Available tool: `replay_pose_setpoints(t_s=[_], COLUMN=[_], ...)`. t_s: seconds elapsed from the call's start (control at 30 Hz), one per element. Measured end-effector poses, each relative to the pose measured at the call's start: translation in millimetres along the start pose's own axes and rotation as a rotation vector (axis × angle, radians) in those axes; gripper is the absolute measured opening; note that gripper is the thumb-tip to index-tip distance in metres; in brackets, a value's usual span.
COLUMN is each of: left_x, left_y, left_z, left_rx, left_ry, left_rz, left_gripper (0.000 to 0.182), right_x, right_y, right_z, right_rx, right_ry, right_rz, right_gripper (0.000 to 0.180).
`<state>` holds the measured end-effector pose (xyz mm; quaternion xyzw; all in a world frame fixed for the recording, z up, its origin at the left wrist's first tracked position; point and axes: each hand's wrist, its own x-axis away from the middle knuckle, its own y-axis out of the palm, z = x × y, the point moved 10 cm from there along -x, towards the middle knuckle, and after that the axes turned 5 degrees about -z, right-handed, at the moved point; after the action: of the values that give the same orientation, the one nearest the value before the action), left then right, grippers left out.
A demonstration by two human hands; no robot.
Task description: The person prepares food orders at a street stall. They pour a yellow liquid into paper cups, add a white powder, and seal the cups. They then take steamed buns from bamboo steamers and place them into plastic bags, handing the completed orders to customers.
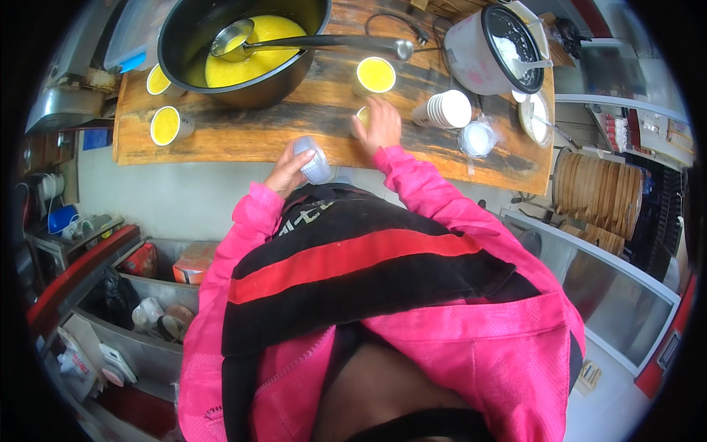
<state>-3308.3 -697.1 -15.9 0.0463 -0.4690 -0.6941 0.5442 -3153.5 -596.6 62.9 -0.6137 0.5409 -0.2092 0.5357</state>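
My left hand [288, 170] holds a stack of clear plastic lids [312, 160] in front of the table's near edge. My right hand [380, 126] is at a paper cup of yellow liquid [362, 116], its fingers over the cup's right side; whether they grip it is hidden. Just behind stands another filled paper cup [376, 75]. At the left, a filled cup [165, 126] stands near the edge, and one more [158, 80] is partly behind the large dark pot [265, 95]. A metal ladle [331, 41] lies across that pot, its bowl in the yellow liquid [265, 61].
On the wooden table [237, 141], a stack of white paper cups [442, 109] lies on its side beside wrapped lids [477, 138]. A rice cooker [478, 50] with a white scoop stands at the right, near a bowl [534, 119]. A black power cord [395, 17] lies behind.
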Motion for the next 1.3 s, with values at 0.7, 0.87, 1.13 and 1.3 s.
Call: replay_pose_setpoints(t_s=[0.7,0.87,1.13,1.3], left_x=[-43.8,-35.6,-12.3,-14.0], left_y=[66.9,32.4,-4.8,-9.4], left_z=[19.4,10.7,6.9,4.9], left_rx=[0.123,0.165,0.198,0.208], left_ry=[0.056,0.075,0.145,0.119], left_rz=[-0.203,-0.047,0.054,0.075], left_gripper=[0.047,0.037,0.040,0.040], right_x=[-19.7,-84.8,-97.6,-98.5], right_y=[-26.9,-6.8,46.7,57.5], right_z=[21.7,59.5,64.1,63.0], right_rx=[-1.202,-0.190,0.047,0.098], right_ry=[0.437,0.125,0.056,0.090], right_rz=[-0.490,-0.272,-0.454,-0.599], right_gripper=[0.064,0.066,0.063,0.060])
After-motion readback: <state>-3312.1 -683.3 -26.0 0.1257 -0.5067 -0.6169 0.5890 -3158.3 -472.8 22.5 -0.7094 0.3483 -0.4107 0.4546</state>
